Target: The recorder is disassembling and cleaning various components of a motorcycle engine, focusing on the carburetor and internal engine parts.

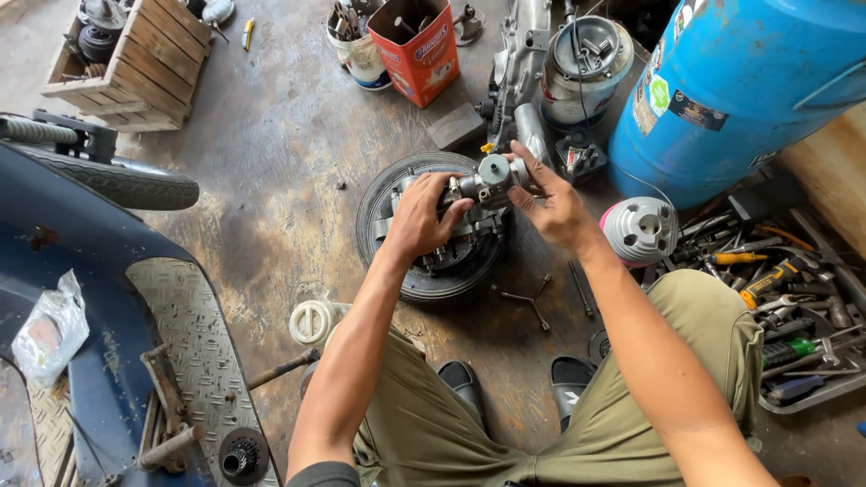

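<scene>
**Bare metal, rubber and worn concrete**

Between the fingers of both hands, the carburettor [492,178] is showing dull grey cast metal, smooth on its round cap. Under the fingers, the wheel [433,271] is showing matt black rubber. The floor [271,153] is looking rough and oil-stained. Right of the fingers, the drum [740,90] is gleaming in glossy blue paint.

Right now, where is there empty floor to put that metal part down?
Bare floor lies between the wooden crate and the wheel, and a smaller patch sits between the wheel and the sandals. It is crowded by the tool tray and blue drum.
</scene>
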